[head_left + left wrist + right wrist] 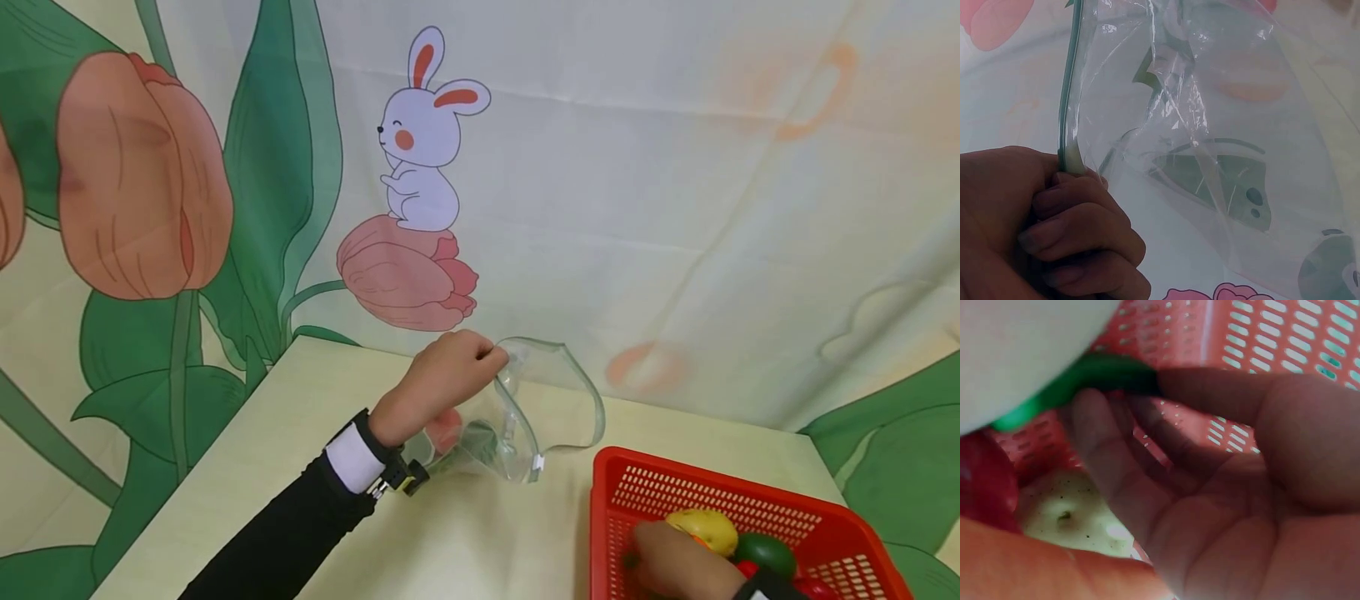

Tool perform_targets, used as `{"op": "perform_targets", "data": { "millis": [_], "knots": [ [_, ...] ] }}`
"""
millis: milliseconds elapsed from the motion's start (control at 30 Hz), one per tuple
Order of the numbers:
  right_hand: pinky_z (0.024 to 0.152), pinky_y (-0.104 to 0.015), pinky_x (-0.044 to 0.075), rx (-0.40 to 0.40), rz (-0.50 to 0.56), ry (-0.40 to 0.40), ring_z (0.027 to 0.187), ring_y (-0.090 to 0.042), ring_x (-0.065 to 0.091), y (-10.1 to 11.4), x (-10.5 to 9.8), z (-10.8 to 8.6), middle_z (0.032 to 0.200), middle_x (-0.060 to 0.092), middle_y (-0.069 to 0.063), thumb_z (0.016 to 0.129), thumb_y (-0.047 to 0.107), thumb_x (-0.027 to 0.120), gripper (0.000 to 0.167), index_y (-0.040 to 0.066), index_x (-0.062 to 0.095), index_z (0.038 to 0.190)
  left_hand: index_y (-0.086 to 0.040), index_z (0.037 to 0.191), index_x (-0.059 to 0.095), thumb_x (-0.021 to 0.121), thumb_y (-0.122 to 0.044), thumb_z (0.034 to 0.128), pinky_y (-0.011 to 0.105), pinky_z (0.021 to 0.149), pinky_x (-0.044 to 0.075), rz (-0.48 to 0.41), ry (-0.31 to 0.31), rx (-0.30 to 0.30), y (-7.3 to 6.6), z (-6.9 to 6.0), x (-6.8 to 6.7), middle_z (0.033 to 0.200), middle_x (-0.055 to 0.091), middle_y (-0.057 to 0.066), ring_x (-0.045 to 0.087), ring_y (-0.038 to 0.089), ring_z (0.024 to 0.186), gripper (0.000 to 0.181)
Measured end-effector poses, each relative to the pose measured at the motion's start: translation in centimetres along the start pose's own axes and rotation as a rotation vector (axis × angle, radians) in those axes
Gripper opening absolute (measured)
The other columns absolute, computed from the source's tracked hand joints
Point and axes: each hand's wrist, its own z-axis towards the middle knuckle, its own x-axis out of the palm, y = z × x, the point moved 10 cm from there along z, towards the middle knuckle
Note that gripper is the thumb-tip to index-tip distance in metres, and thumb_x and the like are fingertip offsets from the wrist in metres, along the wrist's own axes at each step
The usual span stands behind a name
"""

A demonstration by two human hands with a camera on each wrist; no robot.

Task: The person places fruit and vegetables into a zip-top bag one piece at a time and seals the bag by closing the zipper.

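Note:
My left hand [442,379] grips the zip edge of a clear plastic zip bag [517,462], holding it above the table with its mouth spread wide. In the left wrist view, the fingers curl around the bag's green-edged rim [1069,81]. Pink and green patches show on or through the bag. My right hand [678,560] reaches down inside the red basket [720,477]. The right wrist view shows its thumb and fingers pinching a slim, curved green vegetable [1113,372], partly hidden by a large pale thing in front; its exact kind is unclear.
Near the right hand lie a yellow fruit [705,529], a dark green fruit [767,552] and red items. An orange carrot-like thing [1054,569] and a pale speckled fruit [1069,509] show close up. A printed cloth [600,208] hangs behind the pale table [450,533].

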Motion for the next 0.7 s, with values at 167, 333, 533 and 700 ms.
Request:
{"op": "perform_targets", "data": {
  "millis": [167, 333, 533, 700],
  "knots": [
    [0.070, -0.046, 0.054, -0.076, 0.034, 0.017, 0.074, -0.022, 0.058, 1.2, 0.3, -0.6, 0.086, 0.064, -0.003, 0.077, 0.017, 0.077, 0.024, 0.014, 0.064, 0.097, -0.015, 0.056, 0.039, 0.045, -0.030, 0.0917, 0.027, 0.048, 0.021, 0.009, 0.009, -0.009, 0.0, 0.0, 0.1, 0.055, 0.031, -0.004, 0.031, 0.012, 0.050, 0.039],
    [0.073, -0.043, 0.054, -0.175, -0.001, 0.020, 0.073, -0.021, 0.059, 3.0, -0.1, -1.4, 0.083, 0.065, -0.002, 0.078, 0.014, 0.076, 0.021, 0.013, 0.065, 0.096, -0.015, 0.055, 0.038, 0.044, -0.030, 0.0911, 0.027, 0.049, 0.021, 0.024, 0.001, -0.008, 0.1, -0.1, -0.1, 0.055, 0.031, -0.005, 0.031, 0.011, 0.051, 0.039],
    [0.077, -0.041, 0.053, -0.334, -0.100, -0.039, 0.070, -0.018, 0.058, 6.0, -1.9, -2.1, 0.079, 0.066, 0.002, 0.078, 0.021, 0.077, 0.019, 0.015, 0.068, 0.093, -0.015, 0.055, 0.039, 0.045, -0.029, 0.0914, 0.027, 0.049, 0.021, 0.024, -0.003, -0.021, 0.4, -0.3, -0.4, 0.055, 0.032, -0.004, 0.032, 0.012, 0.051, 0.039],
    [0.067, -0.032, 0.047, -0.391, -0.110, -0.098, 0.070, -0.017, 0.055, 6.9, -4.4, -3.1, 0.074, 0.061, 0.000, 0.081, 0.024, 0.075, 0.017, 0.014, 0.064, 0.088, -0.015, 0.055, 0.038, 0.045, -0.029, 0.0913, 0.027, 0.049, 0.020, 0.000, 0.011, -0.003, 0.1, -0.3, 0.0, 0.054, 0.031, -0.005, 0.030, 0.012, 0.050, 0.039]
  ]
}}
